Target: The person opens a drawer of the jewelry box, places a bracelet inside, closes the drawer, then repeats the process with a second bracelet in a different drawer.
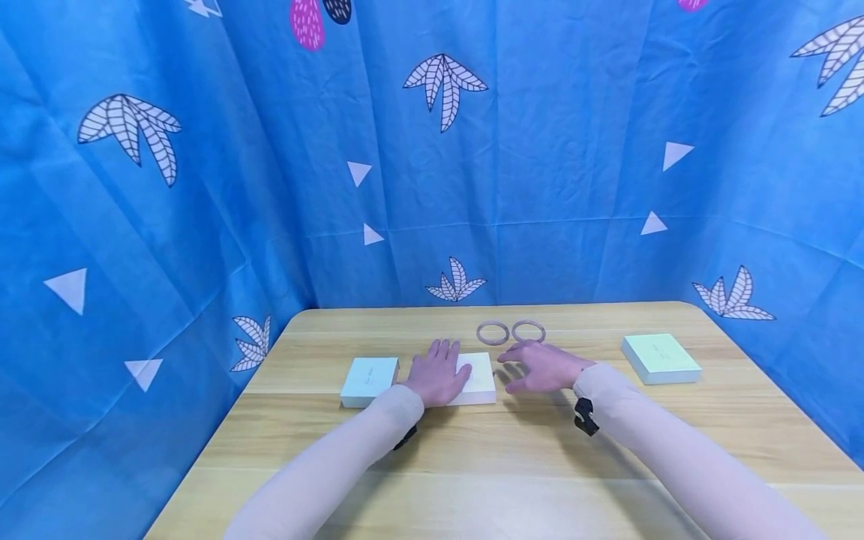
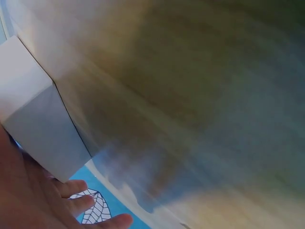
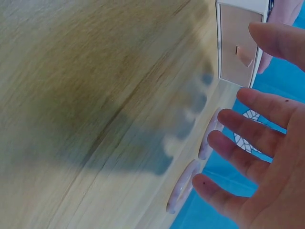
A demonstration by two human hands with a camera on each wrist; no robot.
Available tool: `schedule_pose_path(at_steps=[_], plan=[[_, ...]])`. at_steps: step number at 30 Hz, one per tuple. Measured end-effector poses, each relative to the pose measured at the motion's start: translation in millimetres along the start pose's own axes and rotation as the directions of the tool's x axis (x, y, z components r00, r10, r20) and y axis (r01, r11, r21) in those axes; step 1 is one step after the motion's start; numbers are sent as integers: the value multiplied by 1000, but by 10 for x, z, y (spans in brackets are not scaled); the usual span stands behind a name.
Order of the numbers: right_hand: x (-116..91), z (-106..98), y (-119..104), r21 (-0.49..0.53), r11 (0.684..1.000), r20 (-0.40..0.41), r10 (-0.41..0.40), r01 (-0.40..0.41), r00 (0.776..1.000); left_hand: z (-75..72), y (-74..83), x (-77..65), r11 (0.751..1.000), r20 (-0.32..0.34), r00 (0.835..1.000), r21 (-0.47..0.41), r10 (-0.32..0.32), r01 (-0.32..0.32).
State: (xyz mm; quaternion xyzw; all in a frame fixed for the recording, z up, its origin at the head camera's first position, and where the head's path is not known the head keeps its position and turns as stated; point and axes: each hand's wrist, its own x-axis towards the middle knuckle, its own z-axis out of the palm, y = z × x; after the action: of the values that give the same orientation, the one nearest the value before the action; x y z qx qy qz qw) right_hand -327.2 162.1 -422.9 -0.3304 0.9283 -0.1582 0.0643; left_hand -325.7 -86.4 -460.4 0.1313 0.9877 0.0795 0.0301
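Left hand (image 1: 437,377) rests on white box (image 1: 481,379), fingers extended. Right hand (image 1: 545,367): fingers spread apart, gripping nothing, just beside white box.

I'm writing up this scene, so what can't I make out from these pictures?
Head view: lettering on the blue box and green box, too small to read.
Head view: the white box's left part, hidden by the left hand.
Left wrist view: the white box's far end, cut off by the left edge.
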Motion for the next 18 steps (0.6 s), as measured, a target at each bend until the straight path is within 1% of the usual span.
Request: schedule_pose_path(at_steps=[2,6,13,18], plan=[[4,-1,-5,4,1000,3,-1,1,1000,4,-8,0,1000,1,1000,6,2,-2],[12,9,-4,4,1000,4,-4,4,1000,-16,-13,-32,1000,-20,1000,-7,19,-19],[35,50,17,32,999,16,3,-4,1000,-52,4,-55,1000,-15,1000,-16,25,-25],[53,50,15,42,999,5,-28,28,1000,-56,7,-36,999,-17,999,-5,32,-32]])
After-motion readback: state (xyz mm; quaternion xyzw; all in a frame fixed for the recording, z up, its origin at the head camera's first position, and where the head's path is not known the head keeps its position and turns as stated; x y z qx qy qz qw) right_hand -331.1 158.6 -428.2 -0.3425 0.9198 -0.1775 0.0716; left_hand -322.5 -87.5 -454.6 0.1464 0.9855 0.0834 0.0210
